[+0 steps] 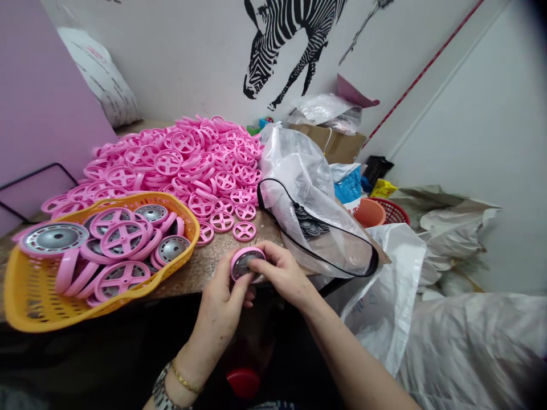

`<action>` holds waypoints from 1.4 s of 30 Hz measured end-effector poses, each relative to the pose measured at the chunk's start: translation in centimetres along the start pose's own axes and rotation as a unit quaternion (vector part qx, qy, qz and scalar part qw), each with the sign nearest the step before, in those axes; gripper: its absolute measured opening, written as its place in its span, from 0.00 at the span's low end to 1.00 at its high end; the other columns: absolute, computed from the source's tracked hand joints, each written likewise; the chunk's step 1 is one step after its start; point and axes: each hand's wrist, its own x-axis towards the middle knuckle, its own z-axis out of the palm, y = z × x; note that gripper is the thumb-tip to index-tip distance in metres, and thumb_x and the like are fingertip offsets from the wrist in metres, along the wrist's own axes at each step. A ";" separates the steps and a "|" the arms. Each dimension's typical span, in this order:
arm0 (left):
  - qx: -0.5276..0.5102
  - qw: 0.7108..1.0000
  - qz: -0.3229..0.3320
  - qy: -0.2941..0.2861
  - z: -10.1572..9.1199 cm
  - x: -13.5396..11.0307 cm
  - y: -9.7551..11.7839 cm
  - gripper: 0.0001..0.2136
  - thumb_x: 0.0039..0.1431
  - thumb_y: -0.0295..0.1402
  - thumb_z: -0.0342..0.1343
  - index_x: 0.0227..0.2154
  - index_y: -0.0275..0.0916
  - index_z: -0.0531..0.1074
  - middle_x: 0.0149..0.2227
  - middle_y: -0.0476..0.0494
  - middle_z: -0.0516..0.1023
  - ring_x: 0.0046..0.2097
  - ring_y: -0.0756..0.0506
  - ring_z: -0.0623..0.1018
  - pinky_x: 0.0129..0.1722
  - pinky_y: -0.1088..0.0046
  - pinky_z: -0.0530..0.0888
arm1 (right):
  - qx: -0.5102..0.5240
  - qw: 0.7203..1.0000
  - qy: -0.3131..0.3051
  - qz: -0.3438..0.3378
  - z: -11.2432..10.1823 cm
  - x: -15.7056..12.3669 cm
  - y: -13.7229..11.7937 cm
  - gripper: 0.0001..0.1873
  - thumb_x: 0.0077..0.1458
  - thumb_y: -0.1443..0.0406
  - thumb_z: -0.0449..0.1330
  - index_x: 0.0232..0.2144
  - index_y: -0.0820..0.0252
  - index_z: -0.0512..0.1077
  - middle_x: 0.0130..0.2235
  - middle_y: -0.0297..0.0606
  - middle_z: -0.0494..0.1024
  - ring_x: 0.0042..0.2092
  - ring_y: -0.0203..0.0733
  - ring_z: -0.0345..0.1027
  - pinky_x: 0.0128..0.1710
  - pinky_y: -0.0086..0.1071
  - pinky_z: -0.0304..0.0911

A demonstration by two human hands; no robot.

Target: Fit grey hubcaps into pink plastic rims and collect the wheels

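A small toy wheel (pixel 245 261) with a pink rim and a grey hubcap face is held at the table's front edge. My left hand (pixel 225 293) grips its left side, thumb at the lower edge. From the right, my right hand (pixel 280 270) closes on it too, with the thumb pressing on the grey face. Just behind the hands lie loose pink wheel rims (pixel 244 230), part of a large heap (pixel 183 159). To the left, a yellow basket (pixel 34 307) holds several wheels, some showing grey hubcaps (pixel 173 248) and others pink spokes.
Right of the heap, a translucent bag (pixel 294 154) with a black-edged mouth contains grey pieces (pixel 314 225). Behind it stands a cardboard box (pixel 337 142). White sacks (pixel 474 341) fill the right side. A red round object (pixel 243 382) is below the table edge.
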 end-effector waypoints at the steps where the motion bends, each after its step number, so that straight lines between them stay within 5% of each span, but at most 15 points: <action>1: -0.013 1.000 0.000 0.010 -0.3 0.2 0.6 0.22 0.53 0.34 0.62 0.52 0.42 0.70 0.30 0.50 0.78 0.22 0.47 0.77 0.21 0.74 0.77 | 0.000 1.000 -0.008 -0.016 -0.1 0.6 0.0 0.08 0.55 0.61 0.61 0.35 0.58 0.73 0.33 0.30 0.75 0.36 0.37 0.68 0.38 0.29 0.63; 6: -0.155 0.978 0.050 0.127 -3.5 1.6 4.8 0.28 0.51 0.33 0.65 0.55 0.45 0.63 0.30 0.54 0.78 0.21 0.50 0.77 0.21 0.75 0.78 | -0.177 0.979 0.041 -0.092 -0.6 3.8 1.2 0.09 0.60 0.61 0.59 0.41 0.59 0.74 0.41 0.36 0.78 0.42 0.39 0.70 0.44 0.31 0.64; 12: -0.176 0.951 0.147 0.206 -6.8 1.8 7.6 0.16 0.59 0.29 0.60 0.46 0.54 0.64 0.36 0.58 0.79 0.32 0.52 0.79 0.34 0.77 0.79 | -0.561 0.824 0.014 -0.084 -0.5 5.8 2.8 0.09 0.62 0.65 0.59 0.44 0.58 0.74 0.45 0.44 0.75 0.48 0.46 0.68 0.48 0.36 0.62; 16: -0.184 0.958 0.117 0.185 -5.6 1.0 5.8 0.23 0.56 0.32 0.63 0.53 0.51 0.65 0.35 0.54 0.79 0.30 0.50 0.79 0.31 0.75 0.80 | -0.614 0.786 0.006 -0.075 -0.2 6.5 3.4 0.08 0.64 0.65 0.56 0.42 0.58 0.74 0.46 0.44 0.75 0.48 0.46 0.68 0.46 0.35 0.62; 19: -0.147 0.982 0.037 0.108 -3.7 0.9 3.3 0.25 0.51 0.38 0.66 0.52 0.42 0.69 0.38 0.47 0.78 0.29 0.48 0.80 0.25 0.72 0.80 | -0.572 0.815 0.019 -0.092 -0.4 6.5 3.6 0.08 0.64 0.63 0.56 0.37 0.59 0.74 0.44 0.42 0.75 0.44 0.43 0.69 0.43 0.33 0.61; 23: -0.094 0.992 -0.055 0.059 -2.1 1.3 0.1 0.30 0.47 0.42 0.66 0.54 0.40 0.68 0.48 0.42 0.73 0.35 0.46 0.80 0.26 0.71 0.80 | -0.383 0.916 0.048 -0.112 -1.2 5.1 2.9 0.05 0.60 0.67 0.59 0.31 0.60 0.73 0.35 0.36 0.74 0.37 0.39 0.68 0.39 0.30 0.59; 26: -0.094 0.990 -0.092 0.046 -1.5 1.7 -1.0 0.31 0.48 0.43 0.66 0.55 0.40 0.67 0.51 0.40 0.71 0.37 0.46 0.80 0.25 0.72 0.80 | -0.179 0.982 0.020 -0.052 -1.7 3.0 1.4 0.06 0.57 0.65 0.60 0.28 0.60 0.71 0.28 0.31 0.72 0.33 0.36 0.65 0.35 0.29 0.59; 30: -0.132 0.984 -0.116 -0.041 -1.0 1.7 -1.2 0.23 0.50 0.44 0.65 0.47 0.37 0.72 0.39 0.44 0.77 0.33 0.48 0.79 0.22 0.77 0.75 | -0.013 0.998 -0.034 0.042 -1.7 0.1 -0.6 0.08 0.54 0.61 0.62 0.28 0.60 0.71 0.27 0.29 0.71 0.31 0.34 0.64 0.34 0.28 0.61; 35: -0.173 0.970 -0.150 -0.087 -0.6 1.5 -1.5 0.18 0.49 0.44 0.67 0.35 0.36 0.73 0.26 0.51 0.75 0.23 0.52 0.75 0.19 0.81 0.72 | -0.098 0.994 0.032 0.022 -3.9 -1.5 -1.6 0.09 0.56 0.59 0.59 0.30 0.59 0.73 0.28 0.31 0.73 0.31 0.36 0.66 0.33 0.29 0.61; 38: -0.177 0.971 -0.151 -0.057 -0.7 1.5 -1.6 0.18 0.46 0.44 0.69 0.30 0.36 0.72 0.24 0.53 0.74 0.23 0.52 0.76 0.19 0.81 0.73 | -0.281 0.948 0.135 -0.057 -7.3 -1.1 -1.4 0.08 0.58 0.62 0.58 0.34 0.58 0.75 0.34 0.36 0.78 0.38 0.41 0.71 0.40 0.33 0.63; 42: -0.183 0.970 -0.157 -0.035 -0.7 1.6 -1.3 0.18 0.44 0.43 0.70 0.29 0.36 0.71 0.24 0.54 0.74 0.25 0.52 0.77 0.22 0.80 0.76 | -0.569 0.799 0.191 -0.026 -11.6 0.2 -0.2 0.10 0.58 0.68 0.58 0.42 0.60 0.75 0.43 0.44 0.78 0.46 0.48 0.71 0.46 0.37 0.62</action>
